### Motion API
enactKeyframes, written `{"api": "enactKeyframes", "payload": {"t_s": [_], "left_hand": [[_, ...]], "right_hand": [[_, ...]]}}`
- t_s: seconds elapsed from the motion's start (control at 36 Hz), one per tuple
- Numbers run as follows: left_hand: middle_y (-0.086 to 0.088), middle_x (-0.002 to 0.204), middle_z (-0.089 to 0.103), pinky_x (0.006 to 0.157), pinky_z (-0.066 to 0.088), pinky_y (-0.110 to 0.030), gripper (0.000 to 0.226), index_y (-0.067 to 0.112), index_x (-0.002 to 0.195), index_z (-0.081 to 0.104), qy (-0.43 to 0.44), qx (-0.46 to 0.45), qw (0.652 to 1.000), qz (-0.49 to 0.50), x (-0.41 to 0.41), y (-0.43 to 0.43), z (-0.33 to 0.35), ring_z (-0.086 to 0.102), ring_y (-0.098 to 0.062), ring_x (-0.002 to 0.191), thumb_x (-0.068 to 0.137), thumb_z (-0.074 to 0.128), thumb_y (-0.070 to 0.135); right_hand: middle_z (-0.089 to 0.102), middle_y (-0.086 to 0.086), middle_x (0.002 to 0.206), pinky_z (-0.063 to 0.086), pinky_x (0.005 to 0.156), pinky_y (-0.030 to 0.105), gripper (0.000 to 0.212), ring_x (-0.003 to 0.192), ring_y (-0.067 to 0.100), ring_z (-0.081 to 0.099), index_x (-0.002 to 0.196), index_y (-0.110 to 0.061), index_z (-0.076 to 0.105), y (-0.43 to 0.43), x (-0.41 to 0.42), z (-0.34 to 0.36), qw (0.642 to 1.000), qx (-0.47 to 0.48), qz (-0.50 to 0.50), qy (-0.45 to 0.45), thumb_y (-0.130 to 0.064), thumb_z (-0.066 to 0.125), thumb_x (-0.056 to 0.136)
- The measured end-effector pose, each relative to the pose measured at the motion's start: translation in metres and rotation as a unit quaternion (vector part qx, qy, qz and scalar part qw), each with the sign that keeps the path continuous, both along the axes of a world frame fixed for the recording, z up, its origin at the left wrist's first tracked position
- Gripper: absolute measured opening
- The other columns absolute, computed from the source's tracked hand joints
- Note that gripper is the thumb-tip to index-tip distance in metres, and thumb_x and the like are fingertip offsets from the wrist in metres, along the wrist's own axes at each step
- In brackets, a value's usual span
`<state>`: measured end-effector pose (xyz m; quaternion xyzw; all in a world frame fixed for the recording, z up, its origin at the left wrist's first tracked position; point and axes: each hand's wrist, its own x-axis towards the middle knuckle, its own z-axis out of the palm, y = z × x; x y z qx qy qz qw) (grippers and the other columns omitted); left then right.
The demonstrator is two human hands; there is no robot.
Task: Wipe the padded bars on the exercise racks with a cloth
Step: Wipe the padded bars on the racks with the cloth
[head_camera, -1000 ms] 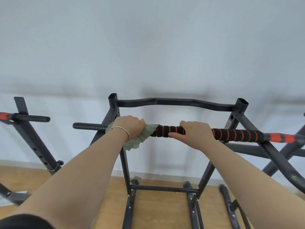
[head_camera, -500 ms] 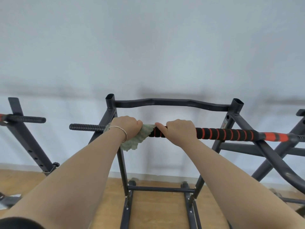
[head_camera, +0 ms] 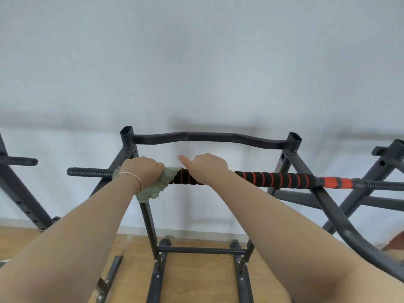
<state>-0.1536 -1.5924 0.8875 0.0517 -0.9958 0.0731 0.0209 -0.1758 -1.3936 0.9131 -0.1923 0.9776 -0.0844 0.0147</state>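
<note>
A black padded bar (head_camera: pixel 275 179) with orange stripes lies across a dark grey exercise rack (head_camera: pixel 205 137). My left hand (head_camera: pixel 142 168), with a thin bracelet on its wrist, grips a pale green cloth (head_camera: pixel 158 189) wrapped round the left part of the bar; a flap of cloth hangs below. My right hand (head_camera: pixel 207 166) is curled over the padding just right of the cloth, its thumb sticking out to the left. The bar's ribbed black end (head_camera: pixel 89 172) juts out to the left of the rack.
Another rack (head_camera: pixel 19 189) with a ribbed bar end stands at the left, and crossed grey frame tubes (head_camera: pixel 349 204) stand at the right. A white wall is close behind. Wooden floor (head_camera: pixel 196 276) lies below, with the rack's feet on it.
My right hand has slid left along the padded bar until it sits next to the cloth, and its thumb has lifted. My left hand has stayed in place on the cloth.
</note>
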Motion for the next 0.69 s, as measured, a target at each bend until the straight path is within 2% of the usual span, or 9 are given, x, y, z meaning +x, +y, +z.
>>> {"api": "enactKeyframes", "payload": {"t_s": [0.08, 0.14, 0.25, 0.31, 0.36, 0.39, 0.56, 0.64, 0.69], "left_hand": [[0.003, 0.077, 0.054, 0.065, 0.04, -0.032, 0.036, 0.017, 0.084, 0.054, -0.012, -0.011, 1.0, -0.006, -0.002, -0.001, 0.0, 0.053, -0.016, 0.073, 0.098, 0.022, 0.022], [0.003, 0.077, 0.054, 0.064, 0.04, -0.032, 0.034, 0.017, 0.084, 0.053, -0.028, -0.021, 0.999, -0.003, -0.006, -0.003, 0.001, 0.052, -0.016, 0.072, 0.098, 0.023, 0.022], [0.0, 0.076, 0.059, 0.067, 0.042, -0.034, 0.042, 0.019, 0.072, 0.053, -0.057, 0.017, 0.998, 0.017, -0.012, -0.007, -0.003, 0.056, -0.016, 0.073, 0.098, 0.023, 0.03], [0.001, 0.08, 0.058, 0.075, 0.048, -0.037, 0.037, 0.022, 0.07, 0.046, -0.069, 0.01, 0.998, 0.006, -0.011, -0.01, -0.001, 0.057, -0.018, 0.081, 0.101, 0.026, 0.025], [0.001, 0.081, 0.054, 0.077, 0.049, -0.037, 0.031, 0.022, 0.075, 0.043, -0.08, 0.013, 0.997, 0.006, -0.007, -0.016, 0.003, 0.056, -0.02, 0.085, 0.102, 0.028, 0.022], [0.001, 0.08, 0.052, 0.074, 0.047, -0.036, 0.028, 0.019, 0.078, 0.043, -0.087, 0.022, 0.996, 0.006, -0.006, -0.02, 0.003, 0.055, -0.02, 0.083, 0.101, 0.027, 0.022], [0.0, 0.077, 0.044, 0.068, 0.044, -0.036, 0.017, 0.014, 0.088, 0.041, -0.085, 0.06, 0.995, 0.003, 0.0, -0.02, 0.009, 0.05, -0.024, 0.081, 0.099, 0.028, 0.014], [0.0, 0.076, 0.046, 0.068, 0.039, -0.035, 0.026, 0.016, 0.082, 0.042, -0.088, 0.086, 0.992, 0.019, 0.002, -0.018, 0.013, 0.048, -0.021, 0.078, 0.1, 0.024, 0.019], [-0.001, 0.075, 0.051, 0.067, 0.037, -0.034, 0.035, 0.017, 0.074, 0.043, -0.097, 0.098, 0.99, 0.024, 0.001, -0.017, 0.012, 0.047, -0.018, 0.072, 0.1, 0.022, 0.024]], "right_hand": [[0.066, 0.007, 0.076, 0.045, 0.068, 0.032, 0.069, 0.069, 0.025, 0.062, 0.072, -0.015, 0.052, 0.001, -0.005, -0.005, 1.0, 0.004, 0.005, -0.031, -0.06, 0.009, 0.102], [0.065, 0.007, 0.076, 0.047, 0.069, 0.033, 0.068, 0.067, 0.024, 0.062, 0.075, -0.011, 0.052, 0.004, -0.003, -0.006, 0.999, 0.019, 0.025, 0.001, -0.056, 0.011, 0.104], [0.053, 0.003, 0.069, 0.039, 0.053, 0.03, 0.05, 0.055, 0.021, 0.051, 0.113, -0.019, 0.055, 0.008, 0.0, -0.015, 0.986, 0.085, 0.084, 0.118, -0.047, 0.015, 0.106], [0.048, -0.001, 0.058, 0.031, 0.047, 0.027, 0.068, 0.046, 0.017, 0.045, 0.096, -0.017, 0.064, 0.009, 0.001, -0.028, 0.978, 0.093, 0.076, 0.168, -0.053, 0.008, 0.102], [0.042, -0.005, 0.049, 0.026, 0.046, 0.025, 0.072, 0.04, 0.016, 0.039, 0.064, -0.017, 0.055, 0.01, 0.008, -0.04, 0.974, 0.04, 0.05, 0.217, -0.058, 0.01, 0.103], [0.039, -0.006, 0.047, 0.024, 0.046, 0.025, 0.07, 0.039, 0.016, 0.037, 0.058, -0.018, 0.049, 0.01, 0.012, -0.046, 0.97, 0.016, 0.039, 0.24, -0.057, 0.012, 0.103], [0.041, -0.004, 0.051, 0.022, 0.05, 0.025, 0.06, 0.041, 0.019, 0.035, 0.062, -0.018, 0.047, 0.015, 0.016, -0.056, 0.949, -0.026, 0.046, 0.311, -0.048, 0.014, 0.103], [0.043, -0.004, 0.056, 0.025, 0.05, 0.027, 0.06, 0.045, 0.02, 0.039, 0.072, -0.016, 0.056, 0.016, 0.016, -0.054, 0.953, 0.012, 0.055, 0.298, -0.046, 0.015, 0.103], [0.045, -0.003, 0.062, 0.028, 0.049, 0.028, 0.037, 0.049, 0.02, 0.043, 0.091, -0.018, 0.061, 0.018, 0.018, -0.047, 0.96, 0.069, 0.071, 0.262, -0.041, 0.034, 0.102]]}}
